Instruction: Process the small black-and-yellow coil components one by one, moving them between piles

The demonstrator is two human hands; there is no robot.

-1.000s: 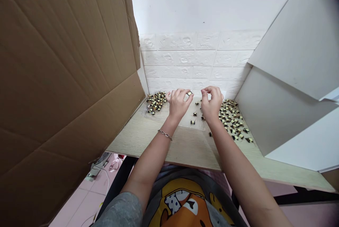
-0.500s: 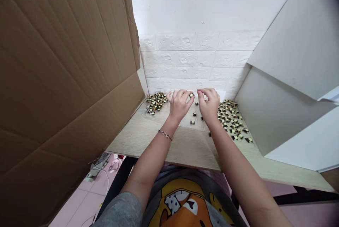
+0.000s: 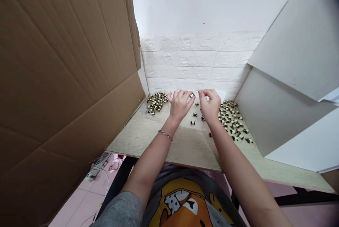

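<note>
Between the thumb and fingers of my left hand (image 3: 180,104) is a small black part with a pale yellow middle (image 3: 192,95). My right hand (image 3: 210,104) is just to its right, thumb and index finger pinched together; whatever is between them is too small to make out. A few similar parts, one of them a loose part (image 3: 192,122), lie on the table below and between my hands. One pile of parts (image 3: 156,102) sits at the left, and a wider spread of parts (image 3: 233,121) lies right of my right hand.
A tall cardboard sheet (image 3: 66,61) rises along the left side. White panels (image 3: 286,89) stand at the right. The light wooden table (image 3: 148,138) ends at a white brick-patterned wall (image 3: 185,58). Clear plastic film lies under some parts.
</note>
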